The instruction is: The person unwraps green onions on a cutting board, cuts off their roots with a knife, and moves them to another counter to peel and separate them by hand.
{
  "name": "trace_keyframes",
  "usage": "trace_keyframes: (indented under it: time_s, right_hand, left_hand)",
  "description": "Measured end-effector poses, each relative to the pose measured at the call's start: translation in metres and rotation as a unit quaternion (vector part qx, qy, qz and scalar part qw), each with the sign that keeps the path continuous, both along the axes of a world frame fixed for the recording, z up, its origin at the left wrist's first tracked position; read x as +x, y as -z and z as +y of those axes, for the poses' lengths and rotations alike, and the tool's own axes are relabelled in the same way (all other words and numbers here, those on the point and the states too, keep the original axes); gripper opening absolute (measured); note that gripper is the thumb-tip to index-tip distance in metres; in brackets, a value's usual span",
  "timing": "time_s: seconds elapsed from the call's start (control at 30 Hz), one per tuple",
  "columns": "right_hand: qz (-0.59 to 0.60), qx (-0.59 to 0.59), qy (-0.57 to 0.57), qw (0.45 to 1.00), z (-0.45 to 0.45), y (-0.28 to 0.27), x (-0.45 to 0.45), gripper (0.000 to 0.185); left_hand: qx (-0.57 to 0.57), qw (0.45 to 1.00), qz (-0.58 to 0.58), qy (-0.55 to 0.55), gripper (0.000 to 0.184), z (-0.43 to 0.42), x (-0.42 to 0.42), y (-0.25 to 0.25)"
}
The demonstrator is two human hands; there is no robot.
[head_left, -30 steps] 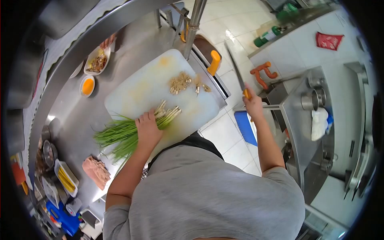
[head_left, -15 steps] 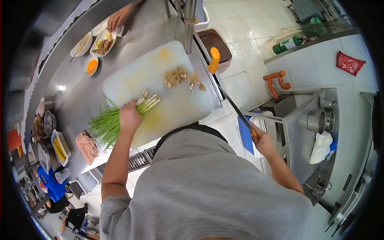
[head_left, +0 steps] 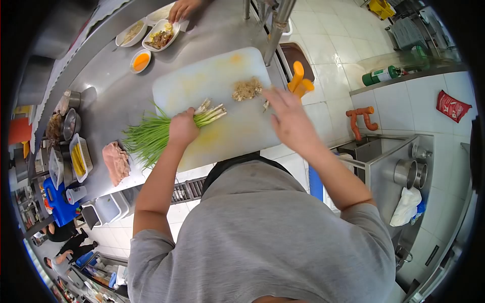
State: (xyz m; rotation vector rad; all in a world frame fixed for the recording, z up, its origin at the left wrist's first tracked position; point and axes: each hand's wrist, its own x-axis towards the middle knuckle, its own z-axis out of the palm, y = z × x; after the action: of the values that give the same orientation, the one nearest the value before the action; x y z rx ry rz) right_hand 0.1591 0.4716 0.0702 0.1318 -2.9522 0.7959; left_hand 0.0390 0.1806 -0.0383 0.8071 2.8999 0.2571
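Steel counter (head_left: 108, 116) spreads wide here, and across it lies the landmark, the white cutting board (head_left: 177, 88). Next in size, the bunch of green onions (head_left: 149, 132): pale ends on the board, leafy tips spilling past its left edge. And there's the left hand (head_left: 183, 127), fingers clenched around the stalks over the board's left half! The right hand (head_left: 295, 123), a touch blurred, hovers at the board's right edge, fingers stretched out and grasping nothing that shows; whether they touch the board, I can't tell. Raw meat (head_left: 116, 164) sits left of the board. Smaller now: a tuft of root trimmings (head_left: 246, 90) on its right half, and two yellow handles (head_left: 297, 76) just beyond its right edge, blades out of sight. Danger here? A careless right-hand sweep could flick trimmings off that edge or knock the handles; a slack left grip could let the stalks fan out.
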Motion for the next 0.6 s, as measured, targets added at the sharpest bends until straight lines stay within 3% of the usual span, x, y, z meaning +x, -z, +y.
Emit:
trace_keyframes:
  time_s: [0.03,0.13,0.23,0.33,0.53,0.6]
  right_hand:
    - [0.01,-0.086,0.007,0.996,-0.019,0.011,-0.009,0.058]
    - [0.084,-0.017,0.277,0.957,-0.057,0.074,-0.04,0.059]
    - [0.09,-0.025,0.308,0.947,-0.067,0.114,-0.058,0.062]
    - [0.041,0.068,0.186,0.979,-0.088,0.105,-0.075,0.052]
    - [0.053,0.043,0.103,0.992,-0.074,0.121,-0.081,0.024]
    - [0.13,-0.109,0.175,0.97,-0.068,0.109,-0.055,0.019]
  left_hand:
    - [0.001,1.0,0.001,0.006,0.022,-0.002,-0.001,0.002]
    - [-0.01,0.999,0.014,0.043,0.02,-0.006,0.0,0.003]
    - [0.008,0.997,0.045,0.06,0.02,-0.011,0.002,0.007]
    - [0.016,0.998,0.026,0.059,0.019,-0.011,0.001,0.005]
    - [0.022,0.997,-0.005,0.067,0.017,-0.011,-0.007,0.011]
    - [0.025,0.997,-0.016,0.071,0.018,-0.012,-0.009,0.009]
